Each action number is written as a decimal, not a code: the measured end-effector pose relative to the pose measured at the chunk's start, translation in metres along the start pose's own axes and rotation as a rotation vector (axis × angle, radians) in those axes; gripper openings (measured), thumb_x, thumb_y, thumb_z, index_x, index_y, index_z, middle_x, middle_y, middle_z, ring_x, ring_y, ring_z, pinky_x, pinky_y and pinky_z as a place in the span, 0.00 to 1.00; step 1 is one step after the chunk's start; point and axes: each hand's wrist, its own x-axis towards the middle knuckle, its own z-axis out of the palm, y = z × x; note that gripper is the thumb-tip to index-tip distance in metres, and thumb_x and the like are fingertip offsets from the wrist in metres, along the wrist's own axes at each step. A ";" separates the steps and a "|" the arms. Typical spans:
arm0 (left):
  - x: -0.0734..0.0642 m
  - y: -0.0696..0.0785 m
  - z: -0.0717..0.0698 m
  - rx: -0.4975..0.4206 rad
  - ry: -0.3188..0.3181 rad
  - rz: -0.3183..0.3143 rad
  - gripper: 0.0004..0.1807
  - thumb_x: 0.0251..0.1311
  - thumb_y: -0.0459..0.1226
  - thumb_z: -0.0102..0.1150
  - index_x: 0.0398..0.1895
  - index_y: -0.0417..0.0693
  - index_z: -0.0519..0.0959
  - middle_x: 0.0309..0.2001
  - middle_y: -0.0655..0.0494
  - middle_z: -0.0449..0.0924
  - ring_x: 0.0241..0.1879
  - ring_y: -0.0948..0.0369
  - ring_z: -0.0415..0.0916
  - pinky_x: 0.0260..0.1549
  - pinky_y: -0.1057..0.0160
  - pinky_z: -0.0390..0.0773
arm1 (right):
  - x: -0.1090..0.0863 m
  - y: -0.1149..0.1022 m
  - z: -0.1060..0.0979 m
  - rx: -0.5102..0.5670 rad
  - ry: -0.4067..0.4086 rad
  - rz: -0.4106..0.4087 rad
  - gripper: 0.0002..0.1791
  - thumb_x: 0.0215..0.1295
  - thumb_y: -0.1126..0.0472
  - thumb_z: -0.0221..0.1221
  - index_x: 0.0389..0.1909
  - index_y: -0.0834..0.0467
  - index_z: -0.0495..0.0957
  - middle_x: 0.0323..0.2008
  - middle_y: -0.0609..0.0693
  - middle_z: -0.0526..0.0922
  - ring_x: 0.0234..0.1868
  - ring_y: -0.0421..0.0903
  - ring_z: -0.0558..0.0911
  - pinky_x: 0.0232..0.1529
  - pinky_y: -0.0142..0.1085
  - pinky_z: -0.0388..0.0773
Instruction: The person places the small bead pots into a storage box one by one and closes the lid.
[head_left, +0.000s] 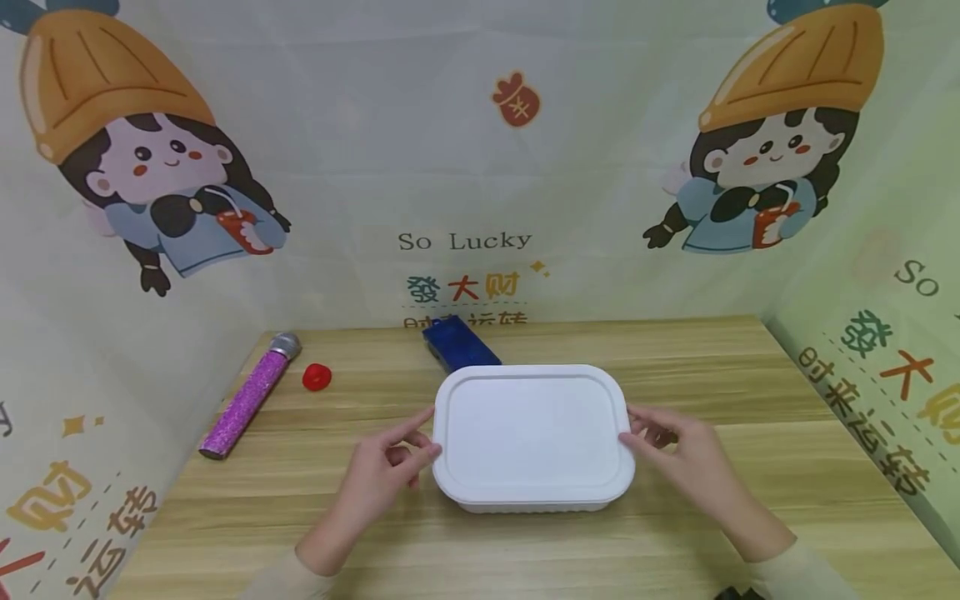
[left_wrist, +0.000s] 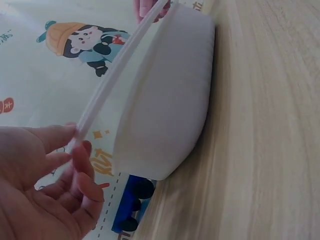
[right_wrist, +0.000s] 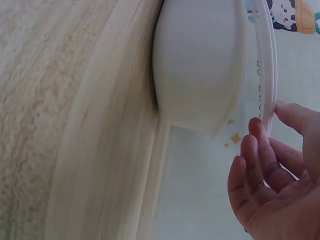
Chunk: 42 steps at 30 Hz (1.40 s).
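Observation:
A white rectangular lid with rounded corners is held between both hands. My left hand pinches its left edge between thumb and fingers; my right hand pinches the right edge the same way. Below it, a white plastic container stands on the wooden table. Both wrist views show a gap between the raised lid and the container's rim. From the head view the lid covers the container's opening, so its inside is hidden.
Behind the container lies a dark blue object with round, wheel-like parts. A glittery purple microphone and a small red object are at the table's left. Printed cloth hangs around the table. Something black shows at the bottom edge.

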 end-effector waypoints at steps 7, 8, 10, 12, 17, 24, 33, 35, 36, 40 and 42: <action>0.005 -0.006 0.003 0.087 -0.035 0.004 0.31 0.62 0.35 0.72 0.69 0.43 0.77 0.36 0.52 0.86 0.34 0.62 0.78 0.30 0.71 0.77 | 0.002 0.006 0.003 -0.047 -0.132 0.042 0.21 0.63 0.60 0.71 0.55 0.63 0.85 0.41 0.49 0.88 0.39 0.39 0.83 0.36 0.31 0.85; 0.005 -0.006 0.003 0.088 -0.041 0.004 0.31 0.62 0.35 0.72 0.69 0.43 0.77 0.36 0.52 0.86 0.34 0.62 0.78 0.31 0.71 0.77 | 0.003 0.007 0.003 -0.046 -0.135 0.048 0.21 0.63 0.59 0.72 0.56 0.62 0.85 0.44 0.51 0.88 0.39 0.41 0.84 0.36 0.31 0.85; 0.007 -0.007 0.003 0.083 -0.048 -0.007 0.31 0.62 0.36 0.72 0.69 0.43 0.77 0.36 0.52 0.86 0.35 0.62 0.78 0.32 0.71 0.78 | 0.003 0.009 0.003 -0.043 -0.142 0.060 0.22 0.64 0.58 0.71 0.56 0.62 0.85 0.47 0.54 0.88 0.40 0.43 0.84 0.36 0.30 0.85; 0.008 -0.008 0.004 0.073 -0.055 -0.021 0.31 0.62 0.36 0.71 0.69 0.44 0.76 0.37 0.52 0.86 0.36 0.62 0.78 0.33 0.71 0.78 | 0.004 0.011 0.003 -0.033 -0.148 0.072 0.21 0.64 0.58 0.71 0.56 0.61 0.85 0.49 0.56 0.87 0.41 0.43 0.85 0.36 0.30 0.86; 0.011 -0.011 0.008 0.052 -0.050 -0.050 0.30 0.62 0.34 0.71 0.68 0.41 0.78 0.38 0.52 0.85 0.39 0.61 0.78 0.37 0.71 0.79 | 0.006 0.017 0.003 0.012 -0.176 0.109 0.19 0.66 0.58 0.70 0.56 0.61 0.86 0.49 0.54 0.89 0.40 0.37 0.84 0.39 0.31 0.86; 0.010 -0.014 0.012 0.040 -0.039 -0.064 0.28 0.62 0.34 0.71 0.66 0.39 0.79 0.40 0.51 0.84 0.39 0.61 0.80 0.36 0.71 0.80 | 0.008 0.023 0.002 0.070 -0.212 0.152 0.20 0.67 0.57 0.69 0.56 0.61 0.85 0.49 0.54 0.90 0.41 0.35 0.83 0.41 0.31 0.85; 0.011 -0.015 0.011 -0.035 -0.113 -0.078 0.31 0.64 0.33 0.68 0.70 0.37 0.74 0.43 0.44 0.85 0.37 0.62 0.83 0.36 0.70 0.84 | 0.010 0.025 0.000 0.122 -0.245 0.220 0.22 0.67 0.57 0.68 0.58 0.64 0.83 0.45 0.53 0.90 0.41 0.33 0.83 0.43 0.30 0.84; 0.011 -0.016 0.010 -0.054 -0.126 -0.086 0.31 0.65 0.33 0.68 0.71 0.36 0.73 0.43 0.44 0.85 0.36 0.61 0.84 0.35 0.68 0.85 | 0.010 0.026 -0.001 0.126 -0.252 0.234 0.23 0.67 0.56 0.68 0.58 0.64 0.83 0.45 0.53 0.90 0.41 0.34 0.83 0.43 0.30 0.83; 0.011 -0.016 0.010 -0.061 -0.131 -0.089 0.31 0.65 0.33 0.68 0.71 0.36 0.72 0.43 0.44 0.85 0.36 0.61 0.84 0.34 0.67 0.85 | 0.010 0.026 -0.001 0.127 -0.255 0.241 0.23 0.67 0.56 0.68 0.59 0.64 0.83 0.45 0.53 0.90 0.42 0.35 0.83 0.43 0.30 0.83; 0.012 -0.014 0.009 -0.060 -0.140 -0.096 0.33 0.64 0.32 0.68 0.72 0.37 0.71 0.42 0.44 0.84 0.34 0.57 0.84 0.28 0.66 0.82 | 0.011 0.028 0.000 0.133 -0.262 0.257 0.24 0.67 0.56 0.69 0.59 0.65 0.83 0.45 0.54 0.90 0.42 0.39 0.83 0.41 0.29 0.82; 0.012 -0.012 0.008 -0.053 -0.142 -0.094 0.33 0.64 0.33 0.68 0.72 0.38 0.71 0.42 0.45 0.84 0.33 0.56 0.84 0.25 0.66 0.80 | 0.011 0.029 0.001 0.136 -0.264 0.258 0.24 0.67 0.56 0.69 0.59 0.65 0.83 0.45 0.54 0.91 0.42 0.40 0.84 0.39 0.30 0.82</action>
